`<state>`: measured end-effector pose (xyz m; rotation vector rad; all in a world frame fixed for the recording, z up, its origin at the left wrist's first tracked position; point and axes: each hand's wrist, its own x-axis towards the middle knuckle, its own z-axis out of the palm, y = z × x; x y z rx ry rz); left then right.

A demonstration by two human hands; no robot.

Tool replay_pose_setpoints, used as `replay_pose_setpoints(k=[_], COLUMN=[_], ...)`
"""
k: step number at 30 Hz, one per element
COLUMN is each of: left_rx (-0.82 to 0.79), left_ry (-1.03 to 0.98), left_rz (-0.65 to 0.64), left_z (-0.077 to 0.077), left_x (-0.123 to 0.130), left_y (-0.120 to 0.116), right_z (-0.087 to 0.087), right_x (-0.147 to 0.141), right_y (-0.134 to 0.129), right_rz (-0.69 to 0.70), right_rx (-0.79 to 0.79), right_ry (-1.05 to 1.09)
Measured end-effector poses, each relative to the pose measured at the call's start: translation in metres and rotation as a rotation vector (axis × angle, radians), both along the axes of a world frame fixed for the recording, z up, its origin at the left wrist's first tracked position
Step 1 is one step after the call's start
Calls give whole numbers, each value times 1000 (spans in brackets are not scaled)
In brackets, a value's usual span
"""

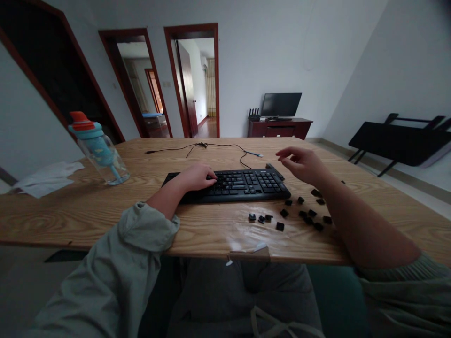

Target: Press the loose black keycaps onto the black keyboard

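Left hand [198, 177] rests on keyboard [252, 180], grip unclear; right hand [302, 164] hangs loosely open. Near-right keys [280, 226] seem light, stiff: pinch sides.

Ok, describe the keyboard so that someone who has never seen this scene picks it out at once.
Start at the wooden table; near its middle, the person's left hand is on a long black keyboard. Loose black keycaps lie nearer the person, toward its right end, and a thin dark cable lies beyond. Unlike those, it is one broad slab with rows of keys.
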<state>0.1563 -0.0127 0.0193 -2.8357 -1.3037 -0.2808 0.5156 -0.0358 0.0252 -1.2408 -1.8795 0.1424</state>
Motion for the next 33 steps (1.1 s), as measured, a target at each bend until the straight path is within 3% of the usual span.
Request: replay_pose_setpoints(k=[6, 12, 16, 23, 27, 33], left_rx=[37, 20, -14, 12, -41, -67], left_ry=[-137, -58, -27, -257, -271, -268], left_rz=[14, -5, -8, 108, 145, 82], left_z=[-4, -5, -3, -1, -2, -7], left_x=[7, 14, 13, -2, -14, -5], left_y=[-1, -7, -11, 1, 7, 6], right_z=[-5, -4, -6, -8, -10, -15], right_x=[10, 13, 15, 16, 17, 14], right_y=[-3, -7, -10, -13, -12, -11], right_rz=[4, -11, -12, 5, -12, 50], right_rx=[-50, -50, -74, -81, -94, -156], right_ry=[-77, -98, -105, -125, -131, -140])
